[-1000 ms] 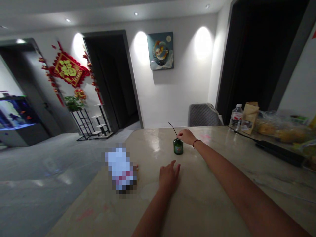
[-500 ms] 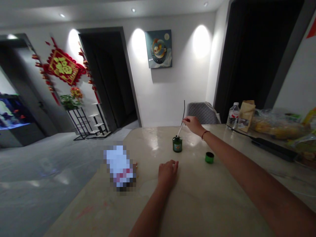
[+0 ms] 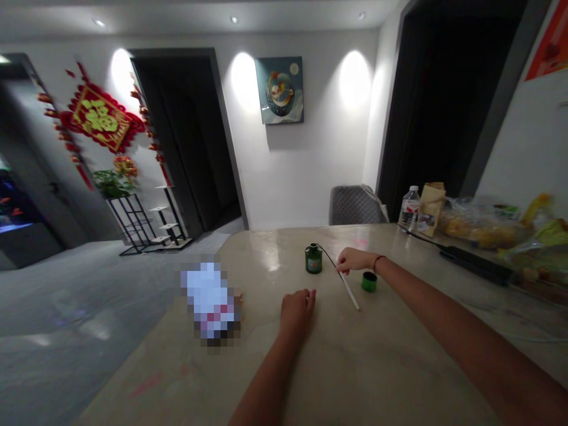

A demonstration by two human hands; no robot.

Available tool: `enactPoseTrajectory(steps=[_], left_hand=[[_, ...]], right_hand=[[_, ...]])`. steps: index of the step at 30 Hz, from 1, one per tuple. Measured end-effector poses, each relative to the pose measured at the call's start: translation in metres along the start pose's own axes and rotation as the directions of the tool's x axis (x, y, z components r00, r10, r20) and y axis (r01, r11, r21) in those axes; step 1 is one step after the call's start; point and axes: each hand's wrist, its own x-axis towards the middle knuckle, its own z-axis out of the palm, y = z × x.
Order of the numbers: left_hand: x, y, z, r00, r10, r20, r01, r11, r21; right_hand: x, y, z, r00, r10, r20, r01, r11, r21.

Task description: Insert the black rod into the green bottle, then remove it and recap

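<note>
In my right hand (image 3: pixel 352 260), the fingers pinch a thin stick (image 3: pixel 349 290) with a dark, wire-like upper part and a white lower part. Its white end points toward me, low over the table or touching it; I cannot tell which. A small green glass bottle (image 3: pixel 313 260) with a label stands upright, uncapped, left of that hand. Just right of the stick sits a green cap (image 3: pixel 369 282), its hollow side up. My left hand (image 3: pixel 297 307) rests on the table in front of the bottle, its fingers curled in with nothing visible in them.
On the marbled table (image 3: pixel 337 367), a blurred-out pale object (image 3: pixel 208 302) lies to the left. Along the right are a water bottle (image 3: pixel 410 210), a paper bag (image 3: pixel 431 207), plastic-wrapped items (image 3: pixel 474 222) and a long black object (image 3: pixel 477 264). A grey chair (image 3: pixel 355 204) stands behind.
My right hand has drawn the stick out of the green bottle and lowered it to the bottle's right, white end toward me. The left hand stays in place. The view has turned slightly right.
</note>
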Motion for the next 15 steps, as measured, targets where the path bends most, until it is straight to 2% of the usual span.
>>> enactPoseTrajectory(steps=[4, 7, 12, 15], left_hand=[[-0.001, 0.000, 0.000, 1.000, 0.004, 0.006, -0.004, 1.000, 0.006], [-0.001, 0.000, -0.002, 1.000, 0.017, 0.009, -0.017, 1.000, 0.008], [-0.002, 0.002, -0.006, 1.000, 0.007, 0.030, -0.007, 1.000, 0.017], [-0.002, 0.002, -0.007, 0.999, 0.009, 0.034, -0.010, 1.000, 0.013]], right_hand=[[-0.004, 0.003, 0.014, 0.998, 0.057, -0.039, -0.061, 0.994, -0.086], [-0.008, 0.004, 0.018, 0.996, 0.051, -0.078, -0.061, 0.990, -0.130], [-0.015, 0.012, 0.014, 0.984, 0.014, -0.179, -0.040, 0.989, -0.144], [-0.021, 0.022, 0.007, 0.982, 0.062, -0.180, -0.093, 0.981, -0.171]])
